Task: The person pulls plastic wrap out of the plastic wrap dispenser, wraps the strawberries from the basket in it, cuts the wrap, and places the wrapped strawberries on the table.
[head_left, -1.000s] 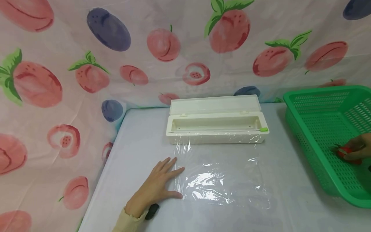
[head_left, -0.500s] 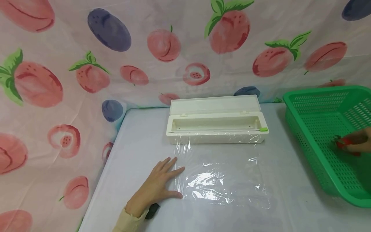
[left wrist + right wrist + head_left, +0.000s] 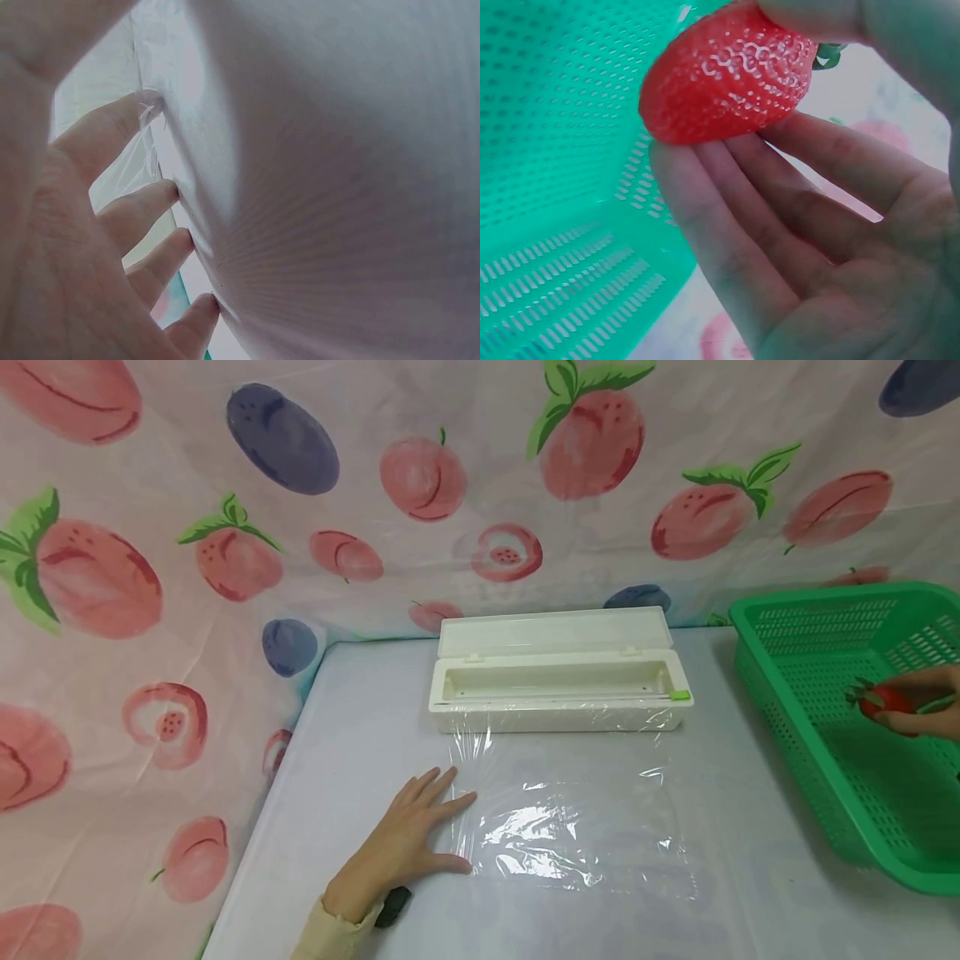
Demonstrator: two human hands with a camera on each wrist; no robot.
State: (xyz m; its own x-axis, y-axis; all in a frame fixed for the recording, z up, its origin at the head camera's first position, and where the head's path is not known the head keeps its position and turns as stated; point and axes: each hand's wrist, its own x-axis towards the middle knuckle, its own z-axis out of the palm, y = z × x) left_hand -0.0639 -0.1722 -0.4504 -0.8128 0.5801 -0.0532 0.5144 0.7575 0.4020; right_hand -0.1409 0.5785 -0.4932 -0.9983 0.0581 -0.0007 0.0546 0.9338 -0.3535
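My left hand (image 3: 405, 839) lies on the table with fingers spread, thumb and fingertips touching the left edge of a clear sheet of plastic wrap (image 3: 540, 831). In the left wrist view, the wrap creases by one fingertip (image 3: 154, 101). The sheet stretches toward me from a white plastic wrap dispenser (image 3: 562, 718) whose lid is raised. At the right, my right hand (image 3: 930, 702) pinches a red strawberry (image 3: 720, 86) between thumb and fingers, over the inside of a green basket (image 3: 795, 752). The strawberry's green leaves point left in the head view.
A small green slider (image 3: 680, 695) sits at the right end of the dispenser's front edge. Behind and to the left hangs a fruit-print cloth (image 3: 360, 460). The table (image 3: 757, 877) has a white cover. A dark device (image 3: 393, 906) is at my left wrist.
My right hand has lifted the strawberry up from the basket's floor and a little to the left. The left hand and the plastic wrap stay where they were.
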